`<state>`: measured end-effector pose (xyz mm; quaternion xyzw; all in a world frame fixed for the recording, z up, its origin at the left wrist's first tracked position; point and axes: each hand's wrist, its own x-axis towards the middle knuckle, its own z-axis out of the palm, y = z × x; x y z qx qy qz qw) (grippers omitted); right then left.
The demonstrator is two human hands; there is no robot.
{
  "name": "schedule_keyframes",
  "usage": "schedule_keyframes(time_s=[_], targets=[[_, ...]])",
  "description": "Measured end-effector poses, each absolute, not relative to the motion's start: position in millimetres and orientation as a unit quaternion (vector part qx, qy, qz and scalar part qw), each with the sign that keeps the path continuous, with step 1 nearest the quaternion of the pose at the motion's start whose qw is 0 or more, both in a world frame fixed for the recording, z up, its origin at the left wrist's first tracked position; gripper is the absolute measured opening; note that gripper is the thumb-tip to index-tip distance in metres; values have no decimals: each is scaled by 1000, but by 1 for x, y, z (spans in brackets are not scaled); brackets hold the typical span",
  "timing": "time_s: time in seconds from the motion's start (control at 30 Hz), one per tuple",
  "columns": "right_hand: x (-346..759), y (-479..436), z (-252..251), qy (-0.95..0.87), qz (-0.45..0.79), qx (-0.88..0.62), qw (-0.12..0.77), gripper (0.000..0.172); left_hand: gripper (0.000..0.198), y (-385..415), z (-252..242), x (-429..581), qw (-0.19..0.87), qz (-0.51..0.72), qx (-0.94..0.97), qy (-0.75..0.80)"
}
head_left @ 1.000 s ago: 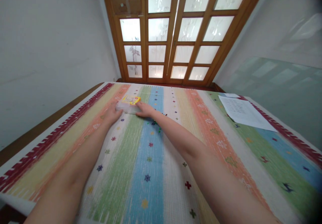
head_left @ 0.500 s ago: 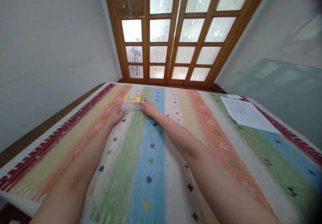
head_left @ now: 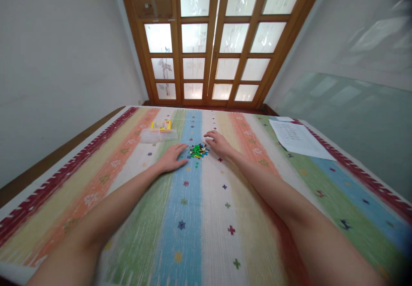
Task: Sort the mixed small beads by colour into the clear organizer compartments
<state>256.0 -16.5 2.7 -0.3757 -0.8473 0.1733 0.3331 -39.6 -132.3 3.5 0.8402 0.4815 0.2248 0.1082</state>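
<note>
A small heap of tiny coloured pieces, mostly green with some blue, red, yellow and white, lies on the striped cloth. They are too small to tell their exact kind. At the heap's left side rests my left hand, fingers and thumb apart, nothing in it. My right hand is on the other side, its fingers loosely bent and spread, holding nothing I can see. Beyond my left hand lies a clear plastic box, with a yellow-edged packet or card at its far side.
A striped, patterned tablecloth covers the table. Printed white paper sheets lie at the right. White walls stand on both sides, a glass panel leans at the right, and wooden glazed doors are behind the table.
Both hands have let go of the clear plastic box and moved back and to the right, to either side of the coloured heap. The heap, mostly hidden before by my right arm, now shows.
</note>
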Motion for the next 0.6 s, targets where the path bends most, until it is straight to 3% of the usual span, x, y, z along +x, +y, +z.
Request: schedule_keyframes(time_s=[0.13, 0.2, 0.6], targets=[[298, -38, -11, -803, 220, -408, 375, 25, 98, -126, -3, 16, 107, 201, 841, 491], [305, -44, -15, -790, 231, -414, 389, 25, 101, -120, -6, 37, 86, 185, 841, 501], [296, -51, -12, -779, 212, -432, 402, 24, 47, -84, -12, 84, 19, 207, 812, 545]])
